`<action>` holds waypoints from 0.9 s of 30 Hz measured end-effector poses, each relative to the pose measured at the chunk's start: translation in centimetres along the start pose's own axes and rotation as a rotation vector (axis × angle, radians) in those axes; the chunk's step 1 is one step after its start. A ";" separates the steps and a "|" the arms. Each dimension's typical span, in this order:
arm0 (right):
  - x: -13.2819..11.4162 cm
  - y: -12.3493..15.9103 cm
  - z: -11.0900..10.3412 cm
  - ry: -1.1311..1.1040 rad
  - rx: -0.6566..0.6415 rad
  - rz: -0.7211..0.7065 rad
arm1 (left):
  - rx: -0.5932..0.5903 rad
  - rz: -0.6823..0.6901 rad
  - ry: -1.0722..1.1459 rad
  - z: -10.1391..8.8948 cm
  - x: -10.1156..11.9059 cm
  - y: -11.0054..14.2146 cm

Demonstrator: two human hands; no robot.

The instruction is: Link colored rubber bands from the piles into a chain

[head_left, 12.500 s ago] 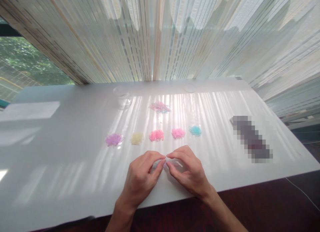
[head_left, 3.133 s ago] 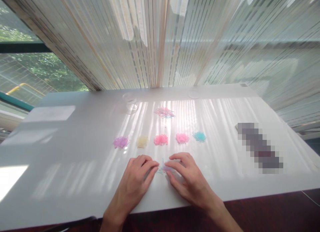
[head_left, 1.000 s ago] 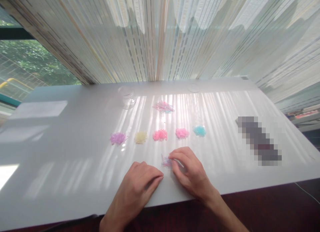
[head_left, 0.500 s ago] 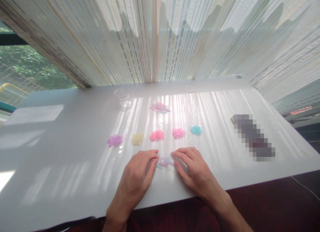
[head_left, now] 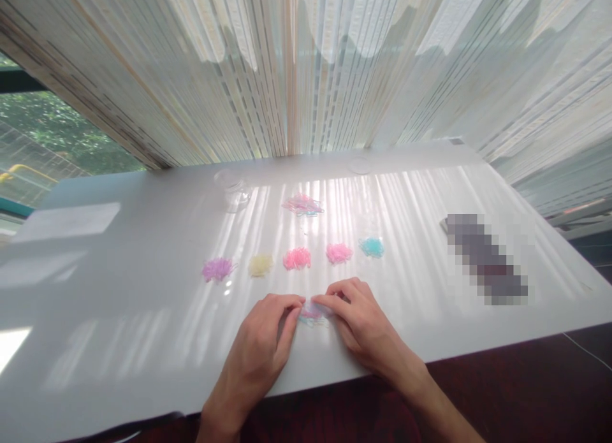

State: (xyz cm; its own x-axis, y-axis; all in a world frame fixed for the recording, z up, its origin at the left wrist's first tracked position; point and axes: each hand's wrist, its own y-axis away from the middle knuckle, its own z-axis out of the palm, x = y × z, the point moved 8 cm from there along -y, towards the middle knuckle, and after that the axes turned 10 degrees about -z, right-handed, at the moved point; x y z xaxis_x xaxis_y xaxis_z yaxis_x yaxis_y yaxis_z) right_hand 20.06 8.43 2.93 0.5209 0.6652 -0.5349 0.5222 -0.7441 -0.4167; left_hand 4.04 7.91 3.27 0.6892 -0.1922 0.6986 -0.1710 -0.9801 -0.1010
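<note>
Left of the coral pile, the white bench runs on a long way, giving broad room for moving. Its near edge slants across on the near side of that pile, and both forearms cross it; the far edge lies beyond, along a striped curtain. To the pile's right, the bench continues past one dark pixelated object to a slanting side edge.

Counted left to right around the coral pile: one purple pile, left; one clear cup, beyond and left; the left hand, nearer and left, thumb and forefinger tips almost together, any pinched piece impossible to tell; one yellow pile, left; one far mixed pile, beyond; one near mixed pile, nearer, between the hands; one pink pile, right; the right hand, nearer and right, forefinger over the near mixed pile, thumb hidden, so its grip cannot be told; one clear disc, beyond and right; one blue pile, right. Single pieces are too small to count.
</note>
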 end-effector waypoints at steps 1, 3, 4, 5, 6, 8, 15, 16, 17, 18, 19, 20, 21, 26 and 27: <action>0.1 0.1 -0.1 -0.012 0.006 0.003 | 0.012 0.002 -0.010 -0.1 0.0 0.0; 0.2 0.3 -0.3 -0.032 0.017 0.013 | 0.028 0.006 -0.029 -0.2 -0.1 -0.1; 0.2 0.4 -0.4 -0.038 0.018 0.018 | 0.026 0.007 -0.034 -0.1 -0.1 -0.2; 0.2 0.4 -0.5 -0.043 0.014 0.024 | 0.018 0.007 -0.034 0.0 0.0 -0.2; 0.2 0.5 -0.5 -0.049 0.009 0.028 | 0.008 0.006 -0.031 0.1 0.0 -0.2; 0.1 0.6 -0.6 -0.061 -0.002 0.029 | -0.011 0.005 -0.022 0.2 0.1 -0.2; 0.1 1.3 -1.3 -0.075 0.015 0.061 | 0.009 0.017 -0.019 -0.2 0.1 -0.1; 0.2 1.4 -1.3 -0.073 -0.003 0.070 | 0.019 0.025 -0.025 -0.3 0.0 -0.1; 0.2 1.5 -1.1 -0.071 -0.025 0.078 | 0.026 0.039 -0.033 -0.2 0.0 -0.1; 0.2 1.5 -1.0 -0.067 -0.044 0.083 | 0.028 0.056 -0.042 -0.2 0.1 -0.1; 0.2 1.6 -0.9 -0.061 -0.057 0.084 | 0.028 0.070 -0.050 -0.1 0.1 -0.1; 0.2 1.5 -0.8 -0.053 -0.061 0.084 | 0.025 0.080 -0.057 0.0 0.1 -0.1; 0.2 1.5 -0.8 -0.042 -0.058 0.082 | 0.020 0.081 -0.062 0.1 0.1 -0.1; 0.3 1.0 -0.8 0.023 -0.008 0.058 | -0.008 0.046 -0.074 0.1 0.1 0.2; 0.4 0.9 -0.8 0.029 -0.005 0.053 | -0.008 0.038 -0.069 -0.1 0.1 0.2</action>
State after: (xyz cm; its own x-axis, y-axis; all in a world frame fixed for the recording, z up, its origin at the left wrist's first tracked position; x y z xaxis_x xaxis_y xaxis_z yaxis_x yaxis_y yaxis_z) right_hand 21.26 8.03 2.92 0.5668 0.6268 -0.5347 0.4966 -0.7778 -0.3853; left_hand 3.99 7.68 3.33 0.7287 -0.2328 0.6440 -0.2034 -0.9716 -0.1210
